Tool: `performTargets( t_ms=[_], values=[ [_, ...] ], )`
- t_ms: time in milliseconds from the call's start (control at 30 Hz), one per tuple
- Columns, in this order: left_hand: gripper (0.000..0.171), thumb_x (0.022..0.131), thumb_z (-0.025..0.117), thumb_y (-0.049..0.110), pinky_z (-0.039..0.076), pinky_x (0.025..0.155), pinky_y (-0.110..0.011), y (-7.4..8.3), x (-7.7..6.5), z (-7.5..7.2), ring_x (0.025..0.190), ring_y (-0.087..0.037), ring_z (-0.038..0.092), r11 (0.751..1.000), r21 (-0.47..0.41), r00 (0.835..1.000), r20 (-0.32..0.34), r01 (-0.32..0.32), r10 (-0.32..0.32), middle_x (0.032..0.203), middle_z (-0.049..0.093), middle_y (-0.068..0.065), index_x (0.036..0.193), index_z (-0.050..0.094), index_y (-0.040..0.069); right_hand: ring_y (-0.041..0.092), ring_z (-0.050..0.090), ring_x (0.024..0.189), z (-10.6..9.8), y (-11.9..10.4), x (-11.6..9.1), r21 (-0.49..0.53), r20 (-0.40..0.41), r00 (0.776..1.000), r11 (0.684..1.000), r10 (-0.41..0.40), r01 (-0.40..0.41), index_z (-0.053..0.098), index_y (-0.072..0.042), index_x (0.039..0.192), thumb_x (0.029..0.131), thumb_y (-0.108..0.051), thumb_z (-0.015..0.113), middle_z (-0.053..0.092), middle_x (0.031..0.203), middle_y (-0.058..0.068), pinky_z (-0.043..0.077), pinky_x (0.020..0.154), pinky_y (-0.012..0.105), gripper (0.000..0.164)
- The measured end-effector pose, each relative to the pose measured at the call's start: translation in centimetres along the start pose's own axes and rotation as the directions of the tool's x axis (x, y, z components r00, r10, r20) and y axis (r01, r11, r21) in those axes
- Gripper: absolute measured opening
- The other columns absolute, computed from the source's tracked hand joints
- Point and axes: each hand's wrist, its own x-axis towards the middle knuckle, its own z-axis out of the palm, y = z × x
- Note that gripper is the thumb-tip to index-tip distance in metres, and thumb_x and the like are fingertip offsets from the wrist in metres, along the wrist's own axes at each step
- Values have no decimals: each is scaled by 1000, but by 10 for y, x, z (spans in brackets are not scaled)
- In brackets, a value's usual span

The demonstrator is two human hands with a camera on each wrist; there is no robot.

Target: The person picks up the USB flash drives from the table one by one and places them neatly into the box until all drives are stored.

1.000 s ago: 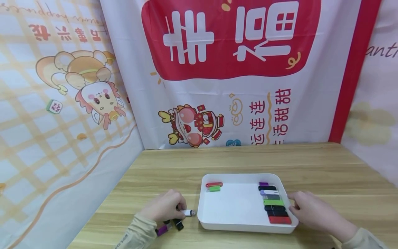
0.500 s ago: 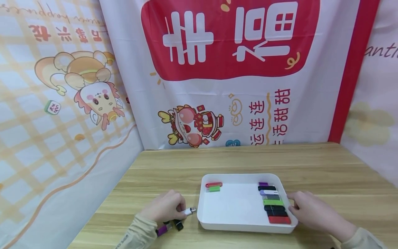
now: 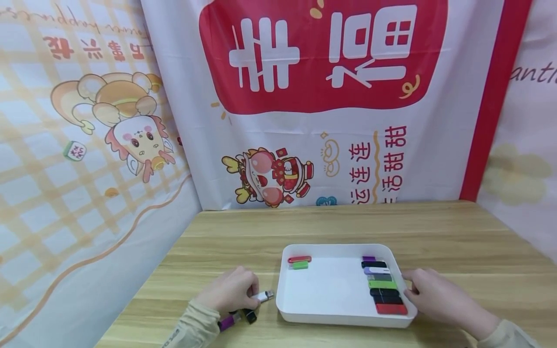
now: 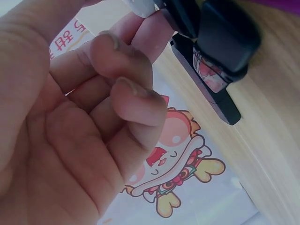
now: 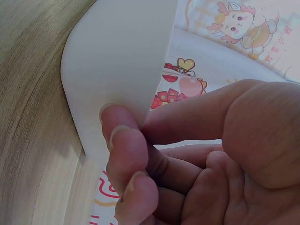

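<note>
My left hand [image 3: 230,290] pinches a white USB stick [image 3: 264,296] just left of the white tray [image 3: 344,319], its metal plug pointing right. Under and beside that hand lie a black USB stick [image 3: 250,316] and a purple USB stick [image 3: 228,323]. In the left wrist view, black sticks [image 4: 229,37] sit close to the fingers, and only part of the white stick [image 4: 143,6] shows. At the tray's right side, my right hand [image 3: 432,292] grips the wall; the right wrist view has curled fingertips [image 5: 126,150] against the outer wall and the thumb at the rim.
Inside the tray, a red stick [image 3: 299,259] and a green stick [image 3: 300,265] lie at the back left. Several more sticks, including a red one [image 3: 391,309], form a column along the right wall. A printed cloth [image 3: 322,121] hangs behind the wooden table [image 3: 243,232].
The white USB stick has turned slightly in my left fingers, its plug end now angled a little toward the back. The right hand and tray stay in place.
</note>
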Motion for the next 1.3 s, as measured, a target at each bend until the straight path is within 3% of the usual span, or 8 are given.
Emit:
performTargets(
  t_ms=[500,967,1300],
  values=[
    [18,75,76,16,39,41,-22,-5,-3,-3,47,-2,45,1000,10,999,-22,29,-29,58,50,15,66,62,24,17,52,56,1,-2,0,15,15,1000,1000,11,-11,58,13,124,90,-8,70,53,69,3,46,51,29,42],
    [14,78,75,17,38,43,-22,-6,-4,-9,48,-1,43,999,42,991,-136,6,0,60,48,15,70,63,19,16,51,56,0,-1,0,4,-1,1000,1000,0,0,59,12,123,89,-7,70,53,69,3,44,49,29,40],
    [15,79,75,15,40,44,-22,-3,-2,-20,51,-1,44,999,36,983,-181,-1,8,65,52,13,73,62,19,16,50,56,1,-2,-1,-4,-17,1000,1000,-16,16,59,15,121,89,-6,69,53,68,2,44,48,28,40]
  ],
)
